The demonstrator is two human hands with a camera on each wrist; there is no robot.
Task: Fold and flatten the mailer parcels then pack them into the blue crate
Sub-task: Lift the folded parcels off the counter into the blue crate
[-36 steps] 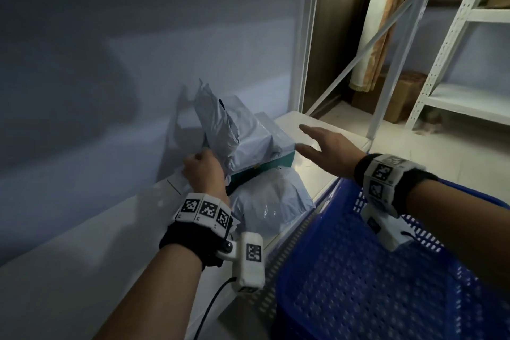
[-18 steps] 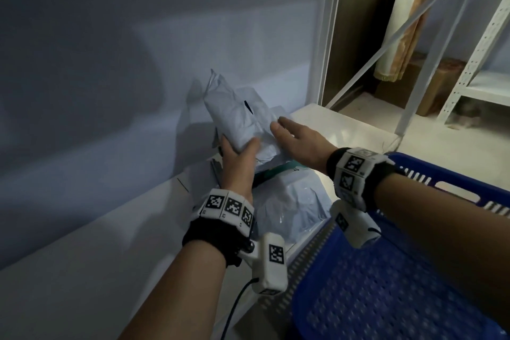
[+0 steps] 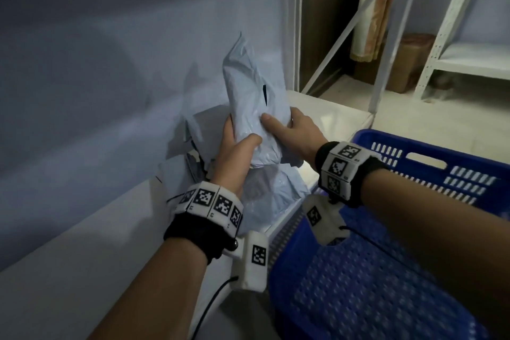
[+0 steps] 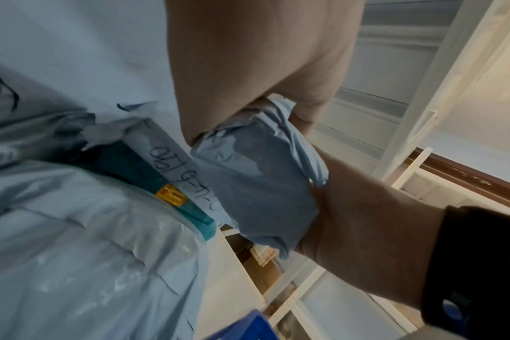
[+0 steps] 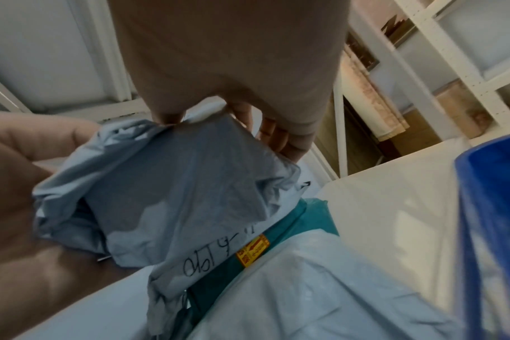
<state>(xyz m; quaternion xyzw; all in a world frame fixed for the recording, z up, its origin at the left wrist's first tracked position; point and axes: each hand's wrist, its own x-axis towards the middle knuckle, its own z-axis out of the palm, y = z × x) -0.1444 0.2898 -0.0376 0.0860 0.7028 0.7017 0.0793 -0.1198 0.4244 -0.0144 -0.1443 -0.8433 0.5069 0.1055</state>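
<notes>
A crumpled grey-blue mailer parcel (image 3: 254,107) stands upright above the shelf, held by both hands. My left hand (image 3: 234,152) grips its lower left side, thumb across the front. My right hand (image 3: 289,132) grips its right side, thumb pressed on the front. Both wrist views show the same parcel (image 4: 259,191) (image 5: 172,188) between palm and fingers. Under it lie a teal-edged parcel with handwriting (image 5: 280,232) and a pale mailer (image 3: 273,193). The blue crate (image 3: 386,279) sits at the lower right, nothing visible inside it.
The white shelf top (image 3: 328,116) runs along a grey wall (image 3: 110,77). A white shelf post (image 3: 296,22) rises just behind the parcels. Another white rack (image 3: 469,58) and a brown box (image 3: 408,63) stand on the floor at the far right.
My right hand came in from open air and closed on the parcel's right side. Both hands have lifted the parcel more upright off the pile.
</notes>
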